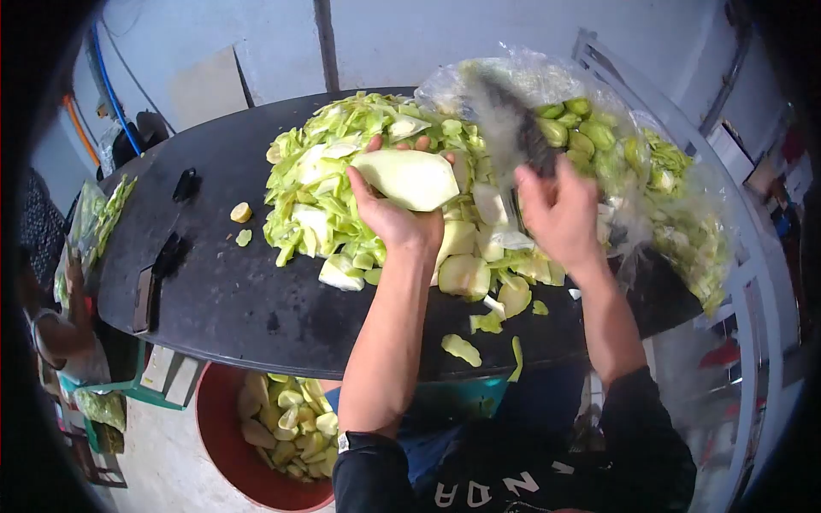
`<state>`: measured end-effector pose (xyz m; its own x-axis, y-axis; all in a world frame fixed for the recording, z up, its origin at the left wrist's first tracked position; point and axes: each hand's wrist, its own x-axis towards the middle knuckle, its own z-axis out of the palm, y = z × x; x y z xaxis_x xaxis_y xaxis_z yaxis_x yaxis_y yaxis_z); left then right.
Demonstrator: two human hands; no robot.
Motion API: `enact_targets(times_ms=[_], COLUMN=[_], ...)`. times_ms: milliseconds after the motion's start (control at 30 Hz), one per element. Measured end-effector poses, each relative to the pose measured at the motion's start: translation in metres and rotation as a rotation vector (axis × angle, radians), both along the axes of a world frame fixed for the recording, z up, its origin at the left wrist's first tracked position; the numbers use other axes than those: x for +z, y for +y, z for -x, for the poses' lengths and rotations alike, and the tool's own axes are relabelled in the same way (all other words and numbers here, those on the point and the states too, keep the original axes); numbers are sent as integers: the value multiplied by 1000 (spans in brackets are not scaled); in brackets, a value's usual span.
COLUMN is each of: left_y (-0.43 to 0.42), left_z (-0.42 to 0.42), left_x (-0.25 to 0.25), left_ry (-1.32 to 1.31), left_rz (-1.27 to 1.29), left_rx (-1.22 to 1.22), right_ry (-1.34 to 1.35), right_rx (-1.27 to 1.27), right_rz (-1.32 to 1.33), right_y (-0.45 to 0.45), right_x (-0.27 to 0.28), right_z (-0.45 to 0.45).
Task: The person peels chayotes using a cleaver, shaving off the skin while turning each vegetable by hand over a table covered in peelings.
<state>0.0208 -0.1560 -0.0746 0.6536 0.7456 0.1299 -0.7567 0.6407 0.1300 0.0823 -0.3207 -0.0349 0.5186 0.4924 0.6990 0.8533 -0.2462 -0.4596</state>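
My left hand, palm up, has its fingers curled round a peeled pale-green fruit that looks like a green mango, with one flat face upward. My right hand is closed round the handle of a knife; its dark blade points up and away, smeared by motion. Blade and fruit are apart. Behind and beside my left hand lies a big heap of green peelings. Cut pale pieces lie at the heap's near edge, below my hands.
Whole green fruits sit in a clear plastic bag at the back right. A red tub of peeled pieces stands below the black table. A phone-like object lies at left. Another person's arm shows far left.
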Motion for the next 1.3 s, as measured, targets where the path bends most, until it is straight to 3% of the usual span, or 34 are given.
enact_targets(times_ms=[67,133,267,467,1000,1200,1300], left_y=[-4,-8,0,4,-14,-11,-2], left_z=[2,5,3,2,-5,-5,-5], left_x=[5,4,-6,-9,-10,-7,-5], left_ry=[84,21,-36,122,-30,185,192], left_rz=[-110,-168,-255,-284,-318,-288,-380], left_rx=[147,145,154,359,214,308,292], right_ry=[-500,-597,-634,-591,-559,-510,-121], right_rx=[131,162,164,152,111,105,315], right_rz=[60,225,296,316,315,315,181], right_y=[1,-8,-6,-7,21,30,30], right_x=[-18,-23,-35,-38,-28,-28,-14], right_z=[14,38,46,45,39,42,26])
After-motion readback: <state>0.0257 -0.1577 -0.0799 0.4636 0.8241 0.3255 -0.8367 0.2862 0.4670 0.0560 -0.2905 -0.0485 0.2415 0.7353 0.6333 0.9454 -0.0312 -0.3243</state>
